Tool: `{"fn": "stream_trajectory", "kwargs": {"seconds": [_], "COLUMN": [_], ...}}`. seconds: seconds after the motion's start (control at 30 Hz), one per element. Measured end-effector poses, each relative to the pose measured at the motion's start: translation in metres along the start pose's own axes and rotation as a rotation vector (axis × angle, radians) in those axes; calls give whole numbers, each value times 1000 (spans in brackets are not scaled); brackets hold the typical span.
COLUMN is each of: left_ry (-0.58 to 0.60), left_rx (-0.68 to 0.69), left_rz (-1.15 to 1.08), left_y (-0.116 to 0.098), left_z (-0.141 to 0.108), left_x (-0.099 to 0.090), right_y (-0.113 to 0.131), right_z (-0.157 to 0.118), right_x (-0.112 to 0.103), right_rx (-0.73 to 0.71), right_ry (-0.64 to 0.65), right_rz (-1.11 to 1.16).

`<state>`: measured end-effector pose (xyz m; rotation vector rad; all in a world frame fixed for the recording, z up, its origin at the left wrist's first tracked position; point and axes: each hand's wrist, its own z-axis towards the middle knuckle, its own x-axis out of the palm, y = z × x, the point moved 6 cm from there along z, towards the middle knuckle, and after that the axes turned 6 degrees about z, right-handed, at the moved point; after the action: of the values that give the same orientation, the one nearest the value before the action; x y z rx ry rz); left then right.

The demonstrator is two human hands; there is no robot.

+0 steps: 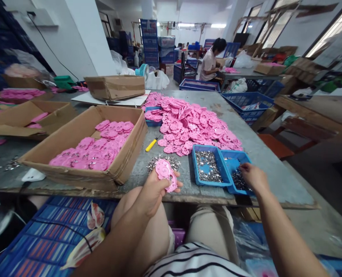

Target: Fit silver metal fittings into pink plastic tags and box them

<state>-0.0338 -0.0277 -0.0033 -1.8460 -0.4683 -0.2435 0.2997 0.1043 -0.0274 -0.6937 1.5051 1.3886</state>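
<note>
A pink plastic piece [165,174] lies in my left hand [155,192], held under the thumb above the table's front edge. Just behind it is a loose heap of small silvery metal parts [175,163]. My right hand [253,177] reaches into the right blue tray [231,156], its fingers pressed together over small dark parts [238,180]; whether they grip one is hidden. The left blue tray [196,169] holds small silvery parts. Behind the trays spreads a large pile of pink pieces [188,123].
A cardboard box [130,154] with pink pieces stands at the left, a yellow-handled tool [151,145] beside it. Further left is another open box [55,115]. A small blue tray [153,123] touches the pile. Another person [210,63] sits at a table behind.
</note>
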Motion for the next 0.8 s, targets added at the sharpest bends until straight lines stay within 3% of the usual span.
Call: {"fn": "stream_trajectory", "kwargs": {"seconds": [0.13, 0.27, 0.53, 0.67, 0.8], "left_ry": [-15, -18, -72, -95, -124], "left_rx": [11, 12, 64, 102, 135], "left_rz": [-14, -15, 60, 39, 7], "left_y": [0, 2, 2, -1, -5], "left_z": [0, 1, 3, 4, 6], "left_x": [-2, -2, -3, -6, -8], "right_y": [15, 57, 173, 199, 204], "right_z": [3, -13, -95, -112, -117], "right_x": [-5, 4, 43, 47, 51], "right_rx": [-41, -62, -147, -100, 2], "right_ry": [-52, 60, 619, 865, 1016], "right_rz": [220, 665, 1173, 1320, 1415]}}
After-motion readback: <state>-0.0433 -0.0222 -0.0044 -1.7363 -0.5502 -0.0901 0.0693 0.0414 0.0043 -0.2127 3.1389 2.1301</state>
